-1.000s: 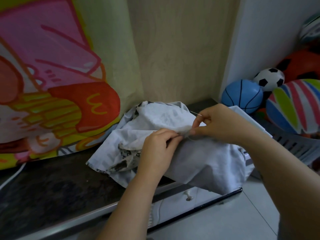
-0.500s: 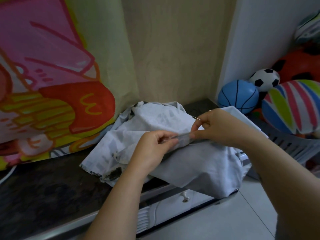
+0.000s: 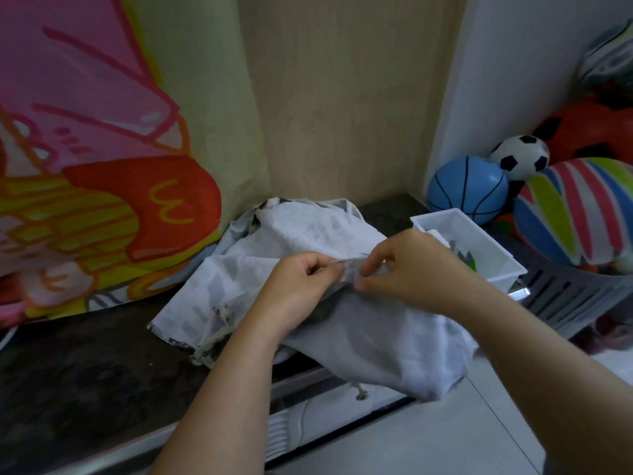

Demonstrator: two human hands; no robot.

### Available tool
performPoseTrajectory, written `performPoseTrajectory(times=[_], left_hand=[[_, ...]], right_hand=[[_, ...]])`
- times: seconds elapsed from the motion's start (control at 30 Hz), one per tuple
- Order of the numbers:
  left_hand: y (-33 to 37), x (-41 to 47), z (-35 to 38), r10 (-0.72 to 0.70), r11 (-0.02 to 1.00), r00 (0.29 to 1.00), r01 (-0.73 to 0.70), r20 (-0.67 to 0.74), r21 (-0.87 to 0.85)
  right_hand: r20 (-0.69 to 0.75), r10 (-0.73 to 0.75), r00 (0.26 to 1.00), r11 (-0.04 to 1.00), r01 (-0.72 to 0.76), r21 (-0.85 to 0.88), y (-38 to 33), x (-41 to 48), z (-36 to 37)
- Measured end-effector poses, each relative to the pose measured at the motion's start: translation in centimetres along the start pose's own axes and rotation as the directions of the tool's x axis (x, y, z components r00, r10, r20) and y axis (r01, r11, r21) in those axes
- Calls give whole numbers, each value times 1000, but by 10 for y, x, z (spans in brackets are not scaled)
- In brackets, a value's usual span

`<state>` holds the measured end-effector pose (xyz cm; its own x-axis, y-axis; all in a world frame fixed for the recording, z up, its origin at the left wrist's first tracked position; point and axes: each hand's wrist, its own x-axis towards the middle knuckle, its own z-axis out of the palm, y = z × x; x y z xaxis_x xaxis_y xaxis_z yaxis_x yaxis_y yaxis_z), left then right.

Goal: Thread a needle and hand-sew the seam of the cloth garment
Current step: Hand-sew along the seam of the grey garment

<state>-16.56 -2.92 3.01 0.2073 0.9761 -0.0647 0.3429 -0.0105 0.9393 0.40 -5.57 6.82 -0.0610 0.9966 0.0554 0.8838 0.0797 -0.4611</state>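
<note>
Two hands on the job, both working one fold of the pale grey cloth garment point(image 3: 376, 347) with dark print. It lies bunched on the dark stone surface point(image 3: 85, 371) and hangs over the front edge above a metal drawer knob point(image 3: 363, 394). Left hand point(image 3: 301, 289): fingers curled, grip closed, pinching the fold between thumb and fingertips. Right hand point(image 3: 407, 269): forefinger and thumb closed tight on the same fold just beside the left, other fingers tucked. Thin metal needle point(image 3: 361, 254) shows as a fine bright line at the right forefinger tip, lying along the fold toward the left hand. Can't tell whether the right grip has the needle itself or only the cloth around it. Thread too fine to make out. Status, my read: threading looks done, since the needle is already at the cloth; we're mid-stitch on the seam. No finished stitch line visible, so can't say how much seam is closed. Left to do: pull the needle through, repeat along the seam, knot off, cut. White plastic tray point(image 3: 435, 214) sits on the surface just behind the right hand, contents unclear. Grey slatted basket point(image 3: 565, 296) at right holds a blue ball point(image 3: 467, 188), a black-and-white football point(image 3: 520, 156) and a striped ball point(image 3: 579, 210). Pink-and-yellow printed sheet point(image 3: 85, 166) stands at left.
</note>
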Motion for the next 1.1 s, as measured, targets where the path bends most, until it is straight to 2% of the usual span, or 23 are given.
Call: performPoseTrajectory(times=[0.1, 0.3, 0.53, 0.67, 0.8, 0.93, 1.0, 1.1], left_hand=[[-2, -1, 0, -3, 1000, 1000, 3, 23, -17], [-3, -2, -3, 12, 1000, 999, -11, 38, -9], [-2, -2, -3, -10, 1000, 998, 9, 61, 9], [-3, -2, -5, -14, 1000, 1000, 14, -11, 1], [-2, -3, -5, 7, 1000, 1000, -7, -14, 9], [-1, -4, -6, 28, 999, 1000, -29, 7, 34], [-2, -4, -7, 43, 999, 999, -43, 4, 23], [-4, -3, -9, 65, 997, 998, -65, -1, 29]], right_hand=[[-59, 5, 998, 1000, -5, -6, 2, 1, 9], [34, -31, 999, 995, 28, 97, 8, 6, 10], [27, -61, 998, 991, 58, 124, 10, 9, 20], [130, -93, 987, 974, 62, 220, 10, 8, 6], [204, -113, 972, 963, 56, 263, 10, 3, -6], [77, -23, 997, 944, -4, 330, 15, 7, -8], [67, 17, 998, 952, -37, 305, 18, 8, -8], [152, 29, 988, 984, -55, 172, 20, 7, -7]])
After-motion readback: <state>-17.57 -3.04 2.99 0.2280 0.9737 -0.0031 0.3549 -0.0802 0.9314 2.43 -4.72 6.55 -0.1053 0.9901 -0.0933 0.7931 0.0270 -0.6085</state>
